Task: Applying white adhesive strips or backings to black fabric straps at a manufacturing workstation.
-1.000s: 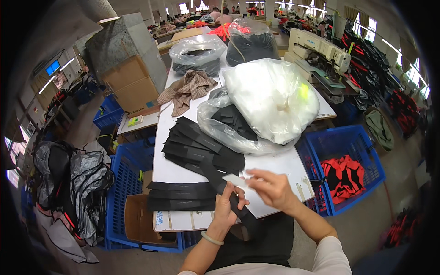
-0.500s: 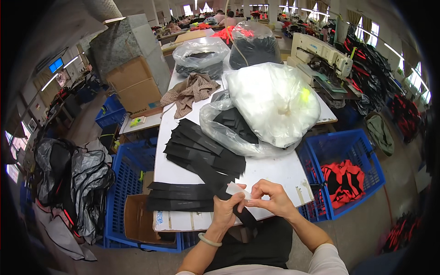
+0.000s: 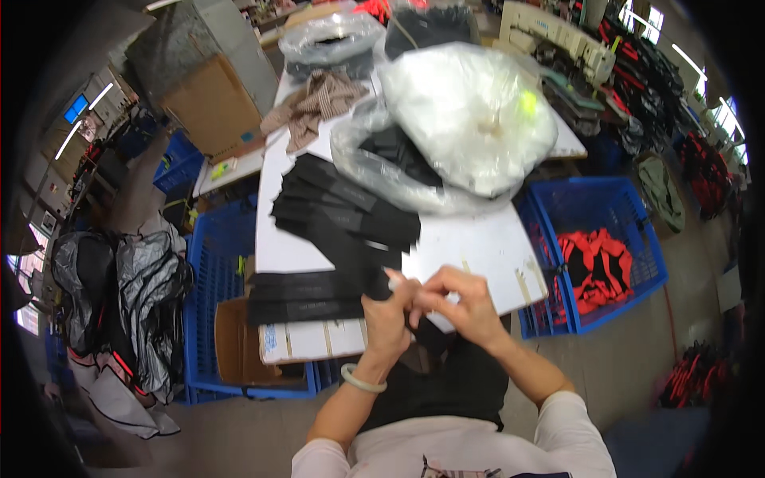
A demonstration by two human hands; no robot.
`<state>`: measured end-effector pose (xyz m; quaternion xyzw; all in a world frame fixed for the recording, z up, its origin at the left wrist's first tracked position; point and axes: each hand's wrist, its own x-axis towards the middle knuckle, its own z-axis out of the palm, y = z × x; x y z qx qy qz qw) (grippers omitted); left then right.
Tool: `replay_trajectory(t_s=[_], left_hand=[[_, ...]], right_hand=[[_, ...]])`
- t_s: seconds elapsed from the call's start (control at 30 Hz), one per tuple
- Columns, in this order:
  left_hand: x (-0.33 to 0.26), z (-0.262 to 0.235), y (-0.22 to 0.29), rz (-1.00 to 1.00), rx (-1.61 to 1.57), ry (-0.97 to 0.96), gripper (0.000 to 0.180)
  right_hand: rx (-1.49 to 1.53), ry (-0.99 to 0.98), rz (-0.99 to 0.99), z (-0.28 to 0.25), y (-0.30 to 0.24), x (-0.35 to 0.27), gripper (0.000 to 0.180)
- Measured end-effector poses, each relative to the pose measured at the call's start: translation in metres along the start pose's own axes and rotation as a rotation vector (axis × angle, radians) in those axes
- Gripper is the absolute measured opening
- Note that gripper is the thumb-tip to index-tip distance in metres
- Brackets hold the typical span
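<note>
A workshop crowded with blue crates (image 3: 594,239) surrounds a white worktop (image 3: 478,247). At its near edge the left hand (image 3: 388,315) and right hand (image 3: 466,299) meet, each grip pinched shut on one black strip (image 3: 374,267). A stack (image 3: 307,296) lies flat just left; a larger fanned pile (image 3: 343,207) and bagged pieces (image 3: 398,155) likely still wait.
</note>
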<state>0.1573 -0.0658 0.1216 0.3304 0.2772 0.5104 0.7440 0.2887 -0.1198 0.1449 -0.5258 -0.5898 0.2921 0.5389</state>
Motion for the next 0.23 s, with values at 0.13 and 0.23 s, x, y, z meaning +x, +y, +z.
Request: replay_trajectory(t_s=[0.13,0.23], left_hand=[[0.020,-0.012,0.023,-0.161,-0.414,0.100,0.041],[0.037,-0.040,0.019,-0.309,-0.668,0.064,0.042]], right_hand=[[0.110,-0.057,0.061,-0.019,-0.006,-0.005,0.009],[0.044,-0.317,0.078,-0.028,-0.011,-0.012,0.011]])
